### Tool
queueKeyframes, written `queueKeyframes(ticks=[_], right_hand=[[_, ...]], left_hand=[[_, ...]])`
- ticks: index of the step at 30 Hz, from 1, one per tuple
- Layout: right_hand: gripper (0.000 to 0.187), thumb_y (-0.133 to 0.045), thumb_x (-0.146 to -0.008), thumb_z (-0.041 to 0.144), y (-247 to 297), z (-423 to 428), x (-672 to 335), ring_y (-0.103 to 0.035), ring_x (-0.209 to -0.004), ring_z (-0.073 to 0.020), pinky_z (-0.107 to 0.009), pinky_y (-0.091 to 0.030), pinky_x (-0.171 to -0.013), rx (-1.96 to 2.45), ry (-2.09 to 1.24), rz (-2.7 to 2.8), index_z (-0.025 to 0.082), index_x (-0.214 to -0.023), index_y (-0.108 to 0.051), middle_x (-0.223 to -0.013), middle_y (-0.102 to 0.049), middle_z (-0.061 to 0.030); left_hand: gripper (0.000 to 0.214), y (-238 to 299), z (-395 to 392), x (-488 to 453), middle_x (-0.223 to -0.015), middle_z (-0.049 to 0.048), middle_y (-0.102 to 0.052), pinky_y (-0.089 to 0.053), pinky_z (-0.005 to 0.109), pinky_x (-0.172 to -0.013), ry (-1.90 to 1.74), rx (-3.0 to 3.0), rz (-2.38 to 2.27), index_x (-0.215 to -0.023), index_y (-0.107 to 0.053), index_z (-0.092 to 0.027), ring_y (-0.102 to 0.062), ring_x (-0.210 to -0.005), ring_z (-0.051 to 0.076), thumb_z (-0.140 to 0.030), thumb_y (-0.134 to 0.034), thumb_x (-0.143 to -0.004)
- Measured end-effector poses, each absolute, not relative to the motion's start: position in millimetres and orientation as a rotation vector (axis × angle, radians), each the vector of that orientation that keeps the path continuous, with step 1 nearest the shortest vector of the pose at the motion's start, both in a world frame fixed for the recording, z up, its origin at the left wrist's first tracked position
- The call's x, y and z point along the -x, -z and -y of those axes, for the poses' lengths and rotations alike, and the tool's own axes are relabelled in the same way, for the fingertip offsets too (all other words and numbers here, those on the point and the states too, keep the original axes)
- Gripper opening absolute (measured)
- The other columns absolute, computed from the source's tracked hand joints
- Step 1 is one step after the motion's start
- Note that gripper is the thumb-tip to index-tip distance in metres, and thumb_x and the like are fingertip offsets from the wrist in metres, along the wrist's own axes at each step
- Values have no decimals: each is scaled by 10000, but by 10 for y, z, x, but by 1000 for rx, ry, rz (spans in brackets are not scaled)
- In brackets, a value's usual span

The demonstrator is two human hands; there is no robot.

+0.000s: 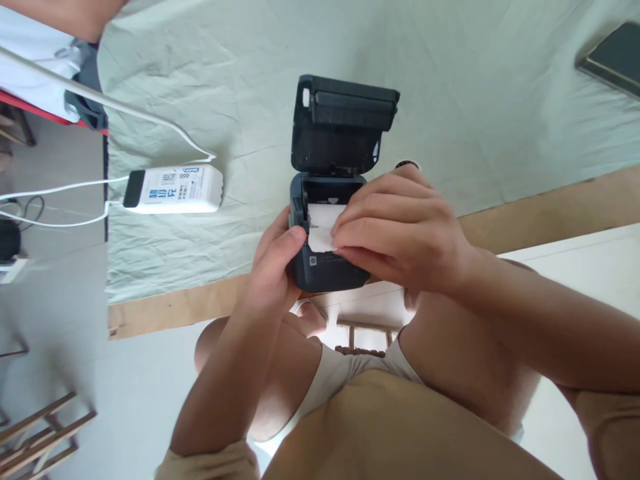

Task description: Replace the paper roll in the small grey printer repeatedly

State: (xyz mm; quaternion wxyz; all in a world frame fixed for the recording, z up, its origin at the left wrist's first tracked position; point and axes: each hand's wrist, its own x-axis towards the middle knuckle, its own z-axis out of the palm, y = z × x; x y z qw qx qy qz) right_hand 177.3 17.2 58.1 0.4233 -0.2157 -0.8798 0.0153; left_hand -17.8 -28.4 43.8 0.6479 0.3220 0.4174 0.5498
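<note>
A small dark label printer is tilted at the table's near edge, its hinged lid swung up and away from me. My left hand grips the printer's left side, the thumb resting on the rim of the opening. White label paper lies in the printer's compartment. Fingers of my right hand are pinched at the paper's right part, covering that side of the printer. Behind my right knuckles, a dark round edge with a pale rim peeks out; its kind is hidden.
A white power bank with white cables lies left on the pale green tablecloth. A dark box-like object rests at far right. Another person's arm reaches in at upper left. A wooden stool stands on the floor.
</note>
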Motion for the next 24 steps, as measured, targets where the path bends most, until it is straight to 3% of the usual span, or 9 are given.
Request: queueKeyframes(ticks=[5,10,14,17,19,21,24], right_hand=[[181,-641,-1061,172,-524,-156,-1717,-724,-868,-112,-355,-457,-733,494,-93,2180,240,-893,-636,-877,-806,81],[217,-607,-1086,241,-475,-143,-1672,-734,-872,-107,-360,-473,-758,526,-105,2146,250,-871,-628,-869,-801,83],[129,-634,-1057,246,-572,-133,-1728,-756,-896,-153,-385,-527,-792,542,-196,2053,267,-930,-633,-910,-808,45],[105,-608,-1014,186,-640,-166,-1789,-761,-1035,-204,-415,-585,-932,689,-181,1926,276,-1048,-650,-1135,-792,-30],[228,-600,-987,202,-647,-202,-1823,-714,-1263,-273,-465,-574,-1036,766,-147,1899,257,-1205,-636,-1380,-725,-108],[352,-590,-978,240,-637,-229,-1848,-664,-1377,-317,-503,-562,-1055,806,-136,1914,236,-1330,-581,-1497,-668,-145],[285,-570,-1006,364,-644,-216,-1875,-749,-1168,-272,-472,-603,-949,870,-193,1857,285,-1280,-579,-1282,-754,-79]], left_hand=[[358,-396,271,220,-773,14,-720,-659,314,-750,-1259,-851,-951,-987,-783,-211,-779,-845,234,-503,-889,-809],[400,-425,246,228,-825,-17,-731,-602,226,-671,-1201,-838,-988,-995,-753,-213,-690,-723,137,-283,-977,-671],[453,-436,257,237,-834,-27,-730,-589,216,-640,-1185,-837,-1015,-1039,-734,-223,-684,-701,125,-226,-969,-652],[539,-423,266,263,-859,-13,-738,-597,243,-621,-1153,-869,-1039,-1099,-722,-228,-701,-705,150,-259,-976,-624],[590,-416,268,284,-856,-1,-740,-592,261,-602,-1114,-923,-1047,-1134,-716,-227,-700,-698,168,-290,-979,-609],[614,-414,267,299,-839,1,-735,-579,266,-583,-1084,-955,-1055,-1144,-710,-224,-687,-680,170,-297,-979,-597],[617,-411,264,304,-798,-15,-717,-556,254,-561,-1084,-929,-1076,-1130,-705,-223,-649,-638,148,-254,-973,-576]])
